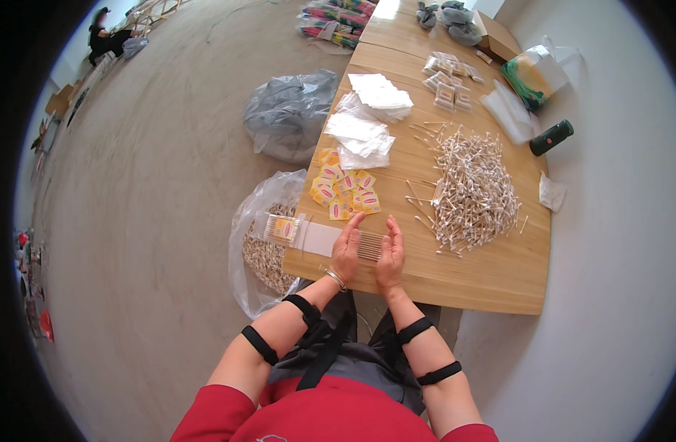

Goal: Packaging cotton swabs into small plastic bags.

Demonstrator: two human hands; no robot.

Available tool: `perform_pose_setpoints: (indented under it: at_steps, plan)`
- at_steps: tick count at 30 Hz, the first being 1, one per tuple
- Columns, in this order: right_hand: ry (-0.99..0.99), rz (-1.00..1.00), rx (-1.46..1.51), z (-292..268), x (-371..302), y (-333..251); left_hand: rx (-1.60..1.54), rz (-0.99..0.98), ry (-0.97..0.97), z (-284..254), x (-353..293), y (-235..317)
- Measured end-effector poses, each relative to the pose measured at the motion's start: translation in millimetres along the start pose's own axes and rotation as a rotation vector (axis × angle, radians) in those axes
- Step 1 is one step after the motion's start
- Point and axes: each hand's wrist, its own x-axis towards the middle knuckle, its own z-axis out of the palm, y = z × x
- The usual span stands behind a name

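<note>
Wooden table: sticks between left hand and right hand.

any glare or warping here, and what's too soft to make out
In the head view, glare whitens the far left end of the table; in the head view, fisheye bending bows its right edge along the wall, with black at the corners; in the head view, the distant person at upper left is small and soft, details unreadable.

Workshop (swabs heaped on table).
</note>
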Motion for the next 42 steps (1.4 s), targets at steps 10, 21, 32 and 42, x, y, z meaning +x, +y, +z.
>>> perform_pose_setpoints:
  at_steps: [10, 21, 32, 42]
  plan:
    - [-0.497, -0.247, -1.097, -16.1, -19.5, -16.6, -0.263, -0.067, -0.050, -9.2, 0.6, -12.4]
    - [-0.532, -0.224, -1.199, -8.2, -23.4, -22.7, -0.294, -0.110, -0.084, -14.2, -0.5, -7.8]
    - [-0.537, -0.253, -1.186, -10.2, -25.4, -18.9, -0.169, -0.014, -0.031, -6.5, -4.5, -7.2]
    - [-0.471, -0.207, -1.148, -4.8, -27.9, -13.7, -0.172, -0.042, -0.064, -5.6, -2.4, -5.5]
